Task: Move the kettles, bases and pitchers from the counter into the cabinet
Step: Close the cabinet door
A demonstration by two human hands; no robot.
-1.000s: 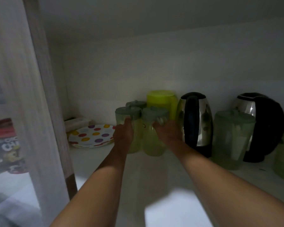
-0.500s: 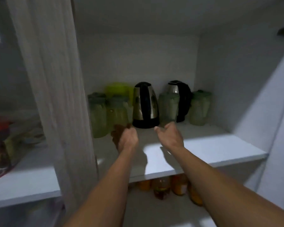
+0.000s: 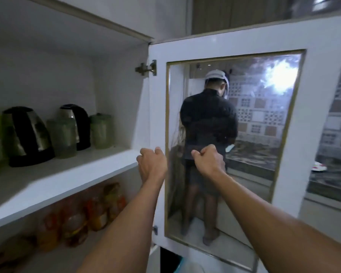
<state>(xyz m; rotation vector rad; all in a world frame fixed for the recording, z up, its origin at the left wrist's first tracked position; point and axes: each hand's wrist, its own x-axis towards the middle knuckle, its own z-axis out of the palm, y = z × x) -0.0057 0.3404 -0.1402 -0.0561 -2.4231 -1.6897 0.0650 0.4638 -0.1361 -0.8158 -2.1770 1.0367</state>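
Cabinet shelf (image 3: 77, 174) holds kettles (image 3: 28, 134) and pitchers (image 3: 101, 131); left hand (image 3: 153, 164), right hand (image 3: 209, 161) fisted, empty.

Both arms reach forward and up from the bottom of the view, and both are bare. The left forearm (image 3: 126, 223) rises from the lower middle and the right forearm (image 3: 274, 219) from the lower right corner, drawing closer together toward the wrists. The left hand (image 3: 153, 164) and the right hand (image 3: 209, 161) are level with each other, near but apart, backs toward the camera. On each the fingers are curled into a loose fist and hold nothing. The right thumb (image 3: 195, 154) lies against its curled fingers.
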